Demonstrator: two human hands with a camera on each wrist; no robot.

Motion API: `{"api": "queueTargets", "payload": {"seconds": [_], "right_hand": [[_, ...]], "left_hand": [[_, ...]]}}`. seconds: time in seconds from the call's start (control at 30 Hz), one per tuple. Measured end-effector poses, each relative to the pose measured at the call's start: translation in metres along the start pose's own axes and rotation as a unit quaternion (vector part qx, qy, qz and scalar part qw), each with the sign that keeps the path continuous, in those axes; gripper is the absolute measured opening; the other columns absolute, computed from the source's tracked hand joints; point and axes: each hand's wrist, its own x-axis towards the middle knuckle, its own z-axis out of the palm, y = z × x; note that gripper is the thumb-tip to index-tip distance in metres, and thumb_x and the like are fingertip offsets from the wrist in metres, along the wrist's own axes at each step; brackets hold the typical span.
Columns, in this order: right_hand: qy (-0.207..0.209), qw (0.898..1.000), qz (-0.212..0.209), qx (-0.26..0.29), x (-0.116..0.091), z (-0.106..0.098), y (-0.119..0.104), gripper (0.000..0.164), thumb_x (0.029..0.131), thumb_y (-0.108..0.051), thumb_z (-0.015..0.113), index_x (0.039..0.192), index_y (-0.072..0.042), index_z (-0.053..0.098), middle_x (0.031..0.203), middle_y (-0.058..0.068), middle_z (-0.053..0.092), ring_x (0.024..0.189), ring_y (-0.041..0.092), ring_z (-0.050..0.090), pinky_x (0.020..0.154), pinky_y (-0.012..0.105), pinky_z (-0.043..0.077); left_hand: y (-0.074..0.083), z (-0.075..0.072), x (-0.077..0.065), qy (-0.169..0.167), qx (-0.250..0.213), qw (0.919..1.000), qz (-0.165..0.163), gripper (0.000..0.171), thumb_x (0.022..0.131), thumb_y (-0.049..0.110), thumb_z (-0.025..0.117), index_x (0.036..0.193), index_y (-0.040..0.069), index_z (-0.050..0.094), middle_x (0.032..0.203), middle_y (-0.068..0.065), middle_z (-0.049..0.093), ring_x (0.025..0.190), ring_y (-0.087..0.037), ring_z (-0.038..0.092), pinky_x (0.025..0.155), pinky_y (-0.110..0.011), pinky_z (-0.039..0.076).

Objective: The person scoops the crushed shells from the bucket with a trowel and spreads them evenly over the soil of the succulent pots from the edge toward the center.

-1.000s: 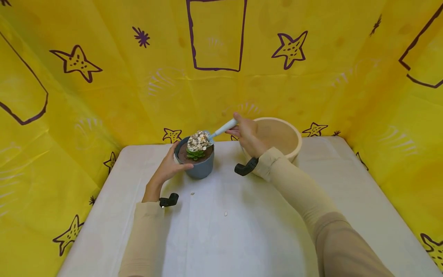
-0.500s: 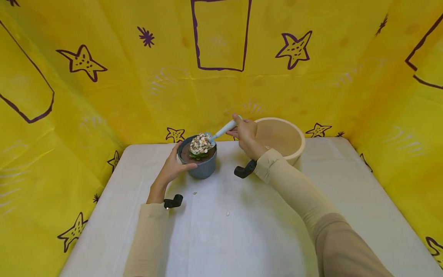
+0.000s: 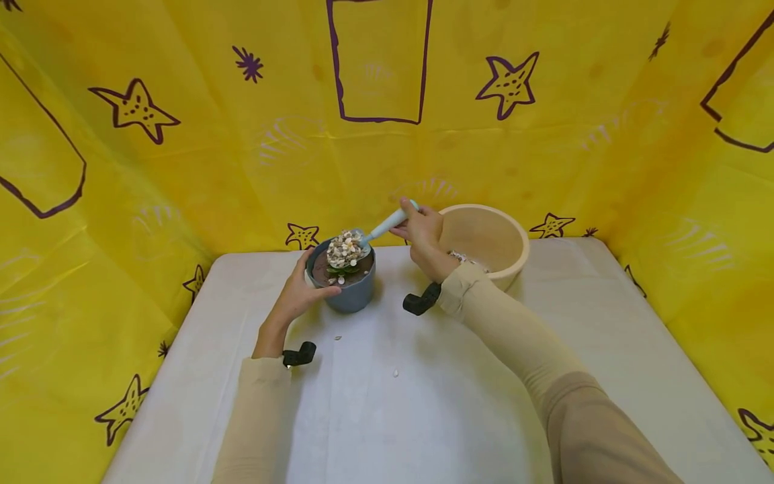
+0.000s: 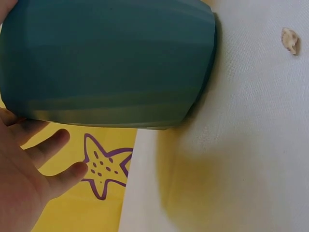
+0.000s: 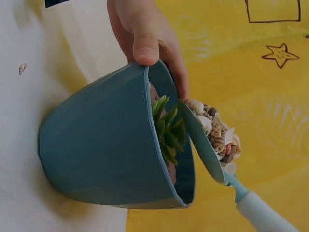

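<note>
Right hand (image 3: 425, 232) was clamped on the scoop (image 3: 388, 224); its shells (image 3: 345, 249) were held left of that hand, over the plant (image 5: 168, 133), and the pot (image 3: 353, 297) was gripped at the rim by the left hand (image 3: 298, 290).

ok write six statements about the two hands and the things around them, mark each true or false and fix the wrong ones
1. The right hand holds a light-blue scoop with a pale, rounded handle. True.
2. The scoop is empty. False: it is heaped with small, mixed-colour shells.
3. The left hand holds a blue-grey, round pot. True.
4. In the head view, the large, round, cream tub stands left of the pot. False: it stands to the right.
5. A green, leafy succulent is in the pot. True.
6. The backdrop is plain green. False: it is yellow, with purple-outlined starfish.
</note>
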Motion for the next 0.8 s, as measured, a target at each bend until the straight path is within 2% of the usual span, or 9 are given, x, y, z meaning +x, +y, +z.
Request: {"api": "queueTargets", "payload": {"seconds": [0.27, 0.5, 0.8], "right_hand": [[-0.007, 1.000, -0.016, -0.003, -0.0056, 0.0036, -0.0001, 0.034, 0.092, -0.027, 0.068, 0.108, 0.002, 0.065, 0.068, 0.008, 0.066, 0.054, 0.015, 0.068, 0.070, 0.040, 0.060], [-0.010, 0.999, -0.030, -0.010, -0.0052, 0.0042, -0.0048, 0.034, 0.091, -0.027, 0.069, 0.108, 0.003, 0.066, 0.069, 0.009, 0.066, 0.054, 0.016, 0.069, 0.057, 0.031, 0.060], [-0.017, 0.999, -0.039, -0.014, -0.0057, 0.0085, -0.0062, 0.032, 0.091, -0.026, 0.069, 0.105, 0.002, 0.067, 0.073, 0.008, 0.066, 0.054, 0.016, 0.068, 0.056, 0.030, 0.059]], "left_hand": [[-0.0004, 0.0023, -0.0005, 0.004, -0.008, 1.0000, -0.003, 0.117, 0.073, 0.045, 0.084, 0.158, 0.025, 0.005, 0.165, -0.011, 0.012, 0.151, -0.035, 0.012, 0.118, -0.062, 0.017], [0.0000, 0.0030, -0.0010, 0.002, -0.008, 1.0000, -0.004, 0.118, 0.073, 0.045, 0.083, 0.158, 0.025, 0.004, 0.165, -0.011, 0.010, 0.151, -0.036, 0.011, 0.118, -0.063, 0.016], [-0.0011, 0.0011, -0.0009, -0.001, -0.009, 0.9999, 0.005, 0.117, 0.075, 0.045, 0.083, 0.158, 0.024, 0.003, 0.165, -0.010, 0.009, 0.152, -0.036, 0.010, 0.118, -0.063, 0.016]]}}
